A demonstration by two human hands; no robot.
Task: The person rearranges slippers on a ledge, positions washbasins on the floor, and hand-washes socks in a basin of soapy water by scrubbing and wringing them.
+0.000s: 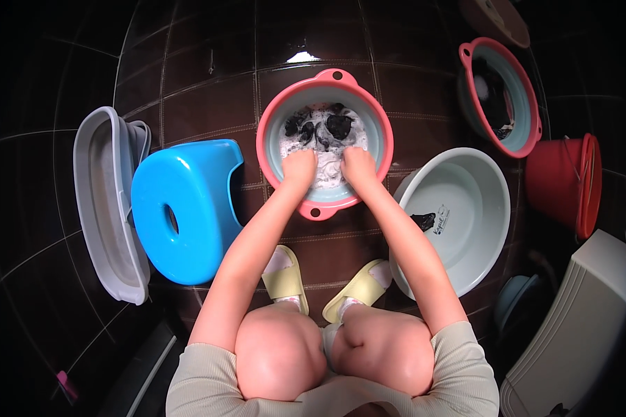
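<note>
A round basin (pixel 384 115) with a coral rim and pale blue-grey walls stands on the floor in front of me. Whitish suds fill it, and wet black cloth (pixel 339 126) lies in lumps toward its far side. Both my hands are inside the near half, a short gap apart. My left hand (pixel 299 167) is closed in a fist, knuckles up, and my right hand (pixel 359 167) is closed the same way. A pale, wrinkled, soapy cloth (pixel 329 168) shows between the fists; its ends go under my fingers, where the grip itself is hidden.
To the left are a blue plastic stool (pixel 215 201) and a grey folding tub (pixel 92 201). At right stand a large pale basin (pixel 490 201) with a small black item (pixel 423 222) inside, another coral-rimmed basin (pixel 534 111) and a red bucket (pixel 553 177). My slippers (pixel 285 281) rest on dark tiles.
</note>
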